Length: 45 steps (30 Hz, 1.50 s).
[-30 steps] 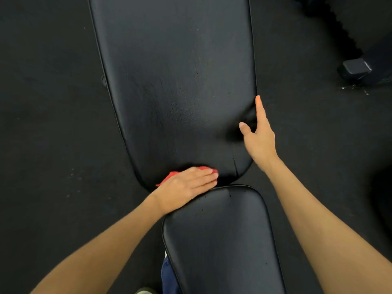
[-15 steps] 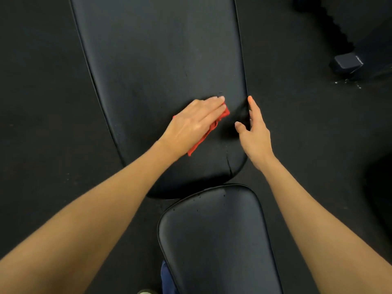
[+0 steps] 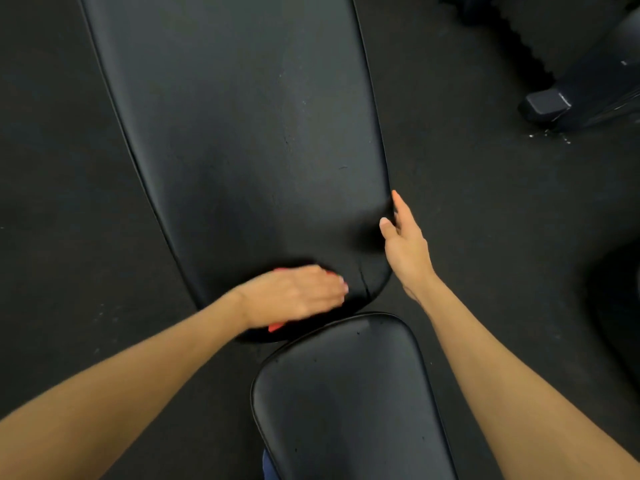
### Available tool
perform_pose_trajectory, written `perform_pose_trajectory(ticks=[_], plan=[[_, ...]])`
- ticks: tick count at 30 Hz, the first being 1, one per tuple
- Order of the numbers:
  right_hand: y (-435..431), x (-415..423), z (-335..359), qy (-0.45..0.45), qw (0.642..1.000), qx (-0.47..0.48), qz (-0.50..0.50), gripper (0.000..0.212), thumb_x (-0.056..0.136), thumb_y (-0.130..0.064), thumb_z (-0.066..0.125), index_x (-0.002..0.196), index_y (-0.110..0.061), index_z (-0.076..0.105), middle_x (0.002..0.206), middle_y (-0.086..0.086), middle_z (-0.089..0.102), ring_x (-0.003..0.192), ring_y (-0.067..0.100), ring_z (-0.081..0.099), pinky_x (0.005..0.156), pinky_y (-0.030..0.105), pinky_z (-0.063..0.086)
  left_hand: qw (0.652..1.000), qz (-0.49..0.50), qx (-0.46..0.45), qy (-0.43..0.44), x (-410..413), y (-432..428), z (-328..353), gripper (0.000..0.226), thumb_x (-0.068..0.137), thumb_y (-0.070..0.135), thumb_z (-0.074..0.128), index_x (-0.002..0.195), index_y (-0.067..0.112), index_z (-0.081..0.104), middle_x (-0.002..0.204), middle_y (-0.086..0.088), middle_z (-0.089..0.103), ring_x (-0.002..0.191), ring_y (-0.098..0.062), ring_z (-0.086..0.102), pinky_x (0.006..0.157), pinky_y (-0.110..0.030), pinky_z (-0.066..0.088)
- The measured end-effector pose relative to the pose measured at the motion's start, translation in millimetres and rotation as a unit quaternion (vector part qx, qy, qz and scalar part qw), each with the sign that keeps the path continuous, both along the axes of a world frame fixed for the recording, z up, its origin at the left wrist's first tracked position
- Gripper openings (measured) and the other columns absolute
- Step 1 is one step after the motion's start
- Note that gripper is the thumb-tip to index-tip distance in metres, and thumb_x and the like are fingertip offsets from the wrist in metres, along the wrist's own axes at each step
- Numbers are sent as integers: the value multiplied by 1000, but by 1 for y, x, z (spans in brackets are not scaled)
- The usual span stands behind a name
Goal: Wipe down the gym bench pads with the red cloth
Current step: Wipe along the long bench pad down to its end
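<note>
The long black back pad [image 3: 242, 133] of the gym bench runs up the middle of the head view. The smaller black seat pad [image 3: 346, 393] lies just below it. My left hand [image 3: 294, 296] lies flat on the near end of the back pad, pressing the red cloth [image 3: 275, 327] under its palm. Only small red edges of the cloth show around the hand. My right hand [image 3: 403, 247] rests against the back pad's right edge, fingers straight and thumb on the pad's top.
Dark rubber floor [image 3: 69, 202] surrounds the bench on both sides. A black metal equipment foot [image 3: 547, 105] stands on the floor at the upper right. A bit of blue fabric [image 3: 268, 465] shows below the seat pad.
My left hand has slid the red cloth from mid-pad back toward me to the pad's near end. The right hand has stayed on the right edge.
</note>
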State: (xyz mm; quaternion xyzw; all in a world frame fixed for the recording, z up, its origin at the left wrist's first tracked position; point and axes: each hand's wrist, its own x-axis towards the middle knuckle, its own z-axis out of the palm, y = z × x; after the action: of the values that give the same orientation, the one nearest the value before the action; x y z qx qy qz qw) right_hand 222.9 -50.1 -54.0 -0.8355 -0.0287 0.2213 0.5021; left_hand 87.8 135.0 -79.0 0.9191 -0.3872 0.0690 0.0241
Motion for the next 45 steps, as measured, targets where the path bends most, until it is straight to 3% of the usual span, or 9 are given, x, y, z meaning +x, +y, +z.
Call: perform_pose_trajectory(ticks=[5, 12, 19, 24, 26, 30, 36, 41, 45], plan=[[1, -1, 3, 5, 1000, -5, 17, 53, 103, -26, 40, 150, -41, 20, 153, -12, 33, 142, 8, 26, 115, 29, 22, 980, 159, -59, -100, 79, 69, 84, 39, 101, 8, 40, 130, -9, 59, 137, -29, 55, 126, -50, 53, 104, -56, 45], [2, -2, 5, 17, 1000, 11, 16, 53, 103, -26, 39, 150, -42, 18, 155, -16, 29, 143, 8, 22, 117, 32, 21, 855, 457, -142, -201, 151, 78, 130, 44, 107, 17, 33, 147, 1, 44, 155, -15, 38, 145, -33, 35, 118, -41, 24], [4, 14, 16, 15, 997, -70, -16, 45, 99, -28, 49, 141, -40, 39, 123, -6, 52, 111, 14, 48, 113, 49, 27, 919, 343, -86, -176, 100, 3, 59, 44, 85, 0, 70, 129, 2, 66, 136, -14, 62, 124, -34, 61, 98, -46, 53], [11, 23, 19, 10, 999, -40, -21, 42, 100, -24, 45, 141, -35, 43, 136, -2, 53, 122, 13, 49, 104, 29, 34, 991, 110, 67, -44, 43, -11, 25, 57, 84, -9, 49, 138, 9, 60, 146, -9, 55, 134, -25, 53, 111, -40, 43], [13, 24, 18, 20, 999, -33, -16, 42, 102, -23, 42, 142, -34, 42, 138, 0, 52, 126, 14, 47, 98, 23, 32, 996, 51, 69, 7, 49, 7, 39, 60, 84, 1, 68, 142, 8, 55, 151, -14, 48, 136, -30, 50, 110, -43, 44], [11, 25, 15, 54, 998, -17, -9, 42, 103, -30, 37, 144, -39, 36, 145, -3, 46, 132, 13, 41, 97, 22, 28, 985, 157, -8, -75, 105, 63, 97, 46, 96, 12, 51, 140, -2, 54, 146, -28, 48, 127, -45, 54, 103, -51, 46], [11, 26, 11, 85, 996, -3, -12, 42, 104, -36, 36, 145, -43, 32, 149, -7, 40, 137, 13, 36, 101, 25, 27, 883, 406, -162, -171, 183, 92, 153, 45, 100, 16, 46, 144, 5, 51, 152, -16, 44, 142, -37, 38, 117, -36, 26], [7, 29, 5, 97, 995, 13, -35, 40, 101, -39, 43, 141, -36, 43, 142, -8, 48, 128, 7, 42, 103, 24, 32, 877, 368, -266, -160, 171, 23, 111, 29, 97, 3, 57, 124, -2, 68, 134, -21, 61, 128, -40, 56, 108, -47, 45], [-3, 31, 3, 132, 986, 46, -95, 36, 102, -38, 41, 136, -29, 51, 134, -7, 55, 125, 9, 48, 104, 31, 37, 914, 305, -208, -167, 147, -14, 67, 33, 88, -6, 66, 120, -2, 70, 130, -19, 65, 121, -37, 63, 98, -49, 53]])
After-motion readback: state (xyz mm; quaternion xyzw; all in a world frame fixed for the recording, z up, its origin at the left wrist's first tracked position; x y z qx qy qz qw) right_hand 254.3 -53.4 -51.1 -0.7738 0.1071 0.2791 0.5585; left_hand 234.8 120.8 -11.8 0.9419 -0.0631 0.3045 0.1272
